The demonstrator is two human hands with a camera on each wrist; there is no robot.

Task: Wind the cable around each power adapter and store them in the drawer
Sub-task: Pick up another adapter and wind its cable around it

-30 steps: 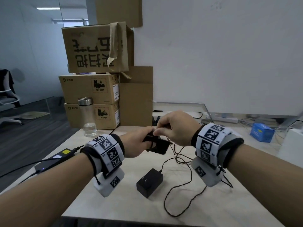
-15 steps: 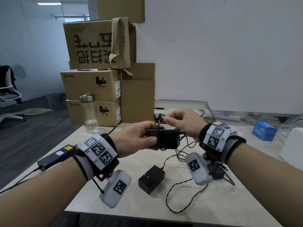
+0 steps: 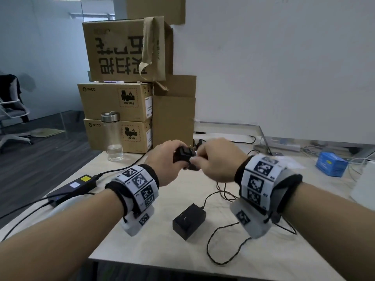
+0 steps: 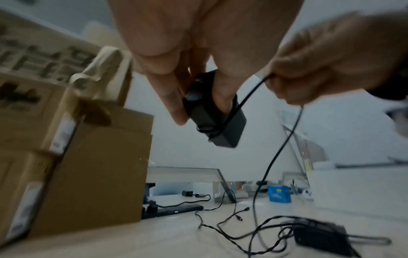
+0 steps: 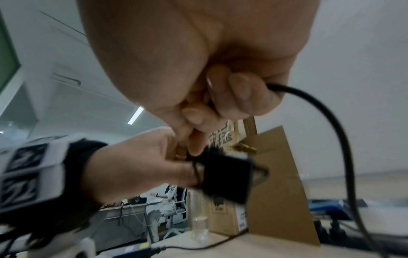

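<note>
My left hand [image 3: 165, 159] grips a small black power adapter [image 3: 184, 155] above the pale table [image 3: 154, 240]; in the left wrist view its fingers [image 4: 174, 104] clamp the adapter [image 4: 220, 129], with one cable turn round its body. My right hand [image 3: 216, 159] pinches that adapter's thin black cable [image 4: 249, 97] right beside it, and in the right wrist view the cable [image 5: 326, 118] arcs down from the fingers [image 5: 240, 90]. The slack cable [image 3: 225, 191] trails onto the table. A second black adapter [image 3: 189, 221] lies prongs-up below my hands, its cable [image 3: 215, 258] looped loose. No drawer is in view.
Stacked cardboard boxes [image 3: 115, 102] stand at the back left, with a glass bottle [image 3: 112, 136] in front. A black laptop power brick [image 3: 71, 189] lies at the left edge. A blue box [image 3: 331, 164], a white box [image 3: 365, 187] and a metal stand [image 3: 263, 138] are to the right.
The left hand has turned the adapter, so its end now faces me. The right hand has brought the cable close over it, and both hands sit closer together.
</note>
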